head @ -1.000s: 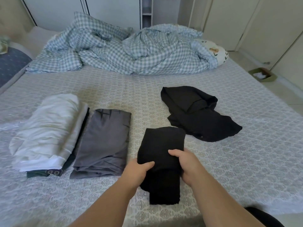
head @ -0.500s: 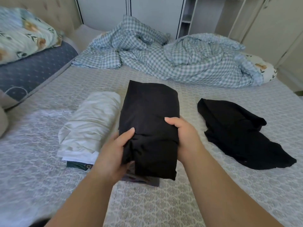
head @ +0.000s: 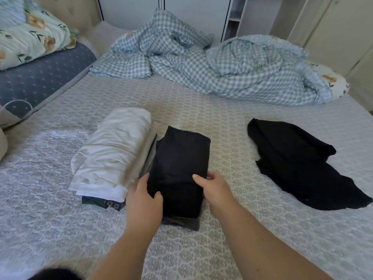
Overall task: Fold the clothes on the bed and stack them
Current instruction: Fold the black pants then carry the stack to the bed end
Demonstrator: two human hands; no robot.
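Head view: the bed fills the frame, patterned cover
Left hand: clamped on the near left edge of the folded black garment, thumb on top
Right hand: gripping the same garment's near right edge
Folded black garment: centre of frame, lying on a grey folded piece that shows under its near end
White folded bundle: just left, touching the stack
Loose black garment: right of centre, unfolded, apart from the stack
Checked duvet: crumpled across the upper frame

Folded black garment lifted from lower centre, now set atop grey folded garment, both hands lowered alongside.
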